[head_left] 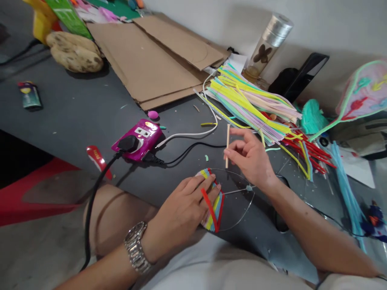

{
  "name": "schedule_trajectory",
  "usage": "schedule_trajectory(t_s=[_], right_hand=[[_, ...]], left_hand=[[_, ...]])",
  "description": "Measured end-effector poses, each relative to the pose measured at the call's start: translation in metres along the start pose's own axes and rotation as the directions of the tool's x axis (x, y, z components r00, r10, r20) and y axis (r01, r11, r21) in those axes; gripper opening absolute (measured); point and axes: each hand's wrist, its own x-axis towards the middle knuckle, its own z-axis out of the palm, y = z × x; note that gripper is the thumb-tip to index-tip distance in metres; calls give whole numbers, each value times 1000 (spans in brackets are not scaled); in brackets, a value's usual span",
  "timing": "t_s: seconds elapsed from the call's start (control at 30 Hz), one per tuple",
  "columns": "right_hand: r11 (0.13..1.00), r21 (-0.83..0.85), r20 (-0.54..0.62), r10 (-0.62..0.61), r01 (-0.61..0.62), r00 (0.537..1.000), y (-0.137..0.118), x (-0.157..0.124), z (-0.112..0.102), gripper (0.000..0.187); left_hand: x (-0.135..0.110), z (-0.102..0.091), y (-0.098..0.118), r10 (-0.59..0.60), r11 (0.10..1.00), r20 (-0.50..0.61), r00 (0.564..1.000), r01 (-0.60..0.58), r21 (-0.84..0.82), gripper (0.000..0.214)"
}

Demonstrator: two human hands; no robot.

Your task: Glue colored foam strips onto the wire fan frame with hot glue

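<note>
My left hand (181, 209), with a metal watch on its wrist, holds a striped pipe-cleaner piece (218, 203) in yellow, light blue and red near my lap. Its fingers lie across the stripes and hide much of them. A red pipe cleaner (209, 205) sticks up by these fingers, bent at its lower end. From the piece extends a thin wire frame (252, 198) with a curved outline and a middle stem. Above the frame, my right hand (252, 161) pinches a short cream-coloured stick (227, 139) upright between thumb and fingers, apart from the striped piece.
A purple power strip (142, 139) with plugged-in cords lies left of my hands. Bundled pipe cleaners (248, 104) and cardboard sheets (157, 60) lie behind. A glass bottle (264, 50) stands by the wall. Left are a red-handled tool (98, 159) and a lighter-like object (30, 96).
</note>
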Motion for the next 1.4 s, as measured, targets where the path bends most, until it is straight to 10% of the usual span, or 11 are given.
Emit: schedule_trajectory(t_s=[0.4,0.6,0.83,1.4], right_hand=[[996,87,68,11,-17,998,-2,-6,-3,30],[948,-265,124,-147,176,981,24,-1,2,32],[995,96,106,24,-34,994,24,0,18,34],[999,31,195,15,-22,981,17,3,24,17]], left_hand=[[-1,1,-1,-2,999,-23,1000,1,-44,50],[-1,1,-1,-1,999,-28,1000,0,-36,50],[-2,3,-2,-3,999,-15,1000,2,-38,51],[0,1,-1,-17,998,-4,1000,16,-64,48]])
